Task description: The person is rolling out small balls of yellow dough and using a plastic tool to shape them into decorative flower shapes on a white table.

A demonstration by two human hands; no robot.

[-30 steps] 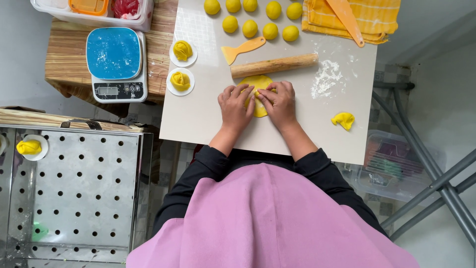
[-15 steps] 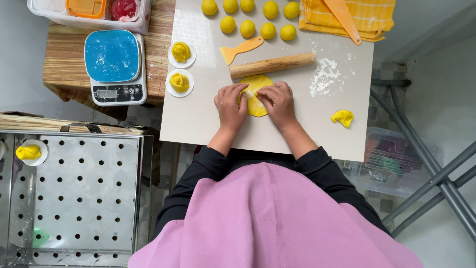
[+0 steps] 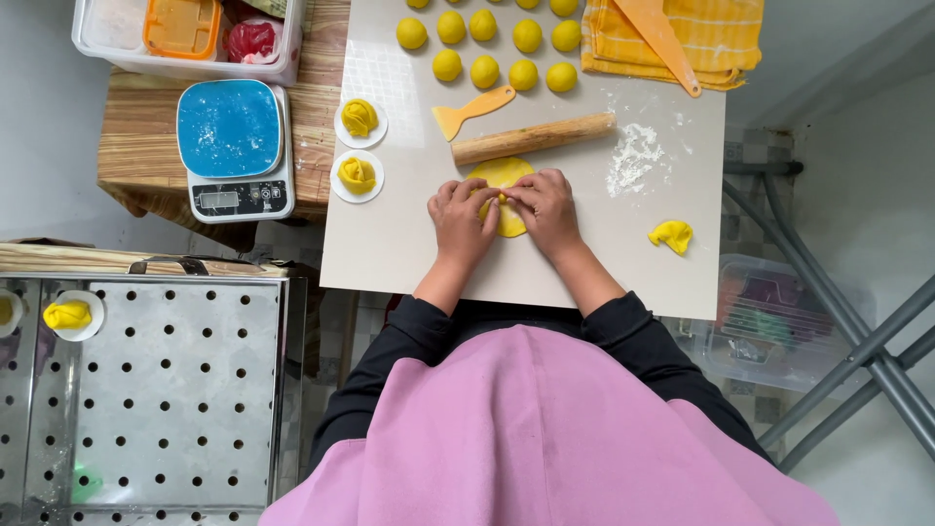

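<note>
One overhead view, straight down over the worker's board

The head camera hangs high above the person and looks almost vertically down, far enough off that the whole white board (image 3: pixel 390 244) fits in frame; the left hand (image 3: pixel 463 219) and right hand (image 3: pixel 547 206) meet just above centre, pinching the yellow dough disc (image 3: pixel 508 175), with the rolling pin (image 3: pixel 534 137) just beyond them and the scale (image 3: pixel 234 146) well off to the left hand's side. The perforated steel tray (image 3: pixel 156 390) fills the lower left corner, nearer the body than the hands. There is only this single view, so nothing overlaps with another.
</note>
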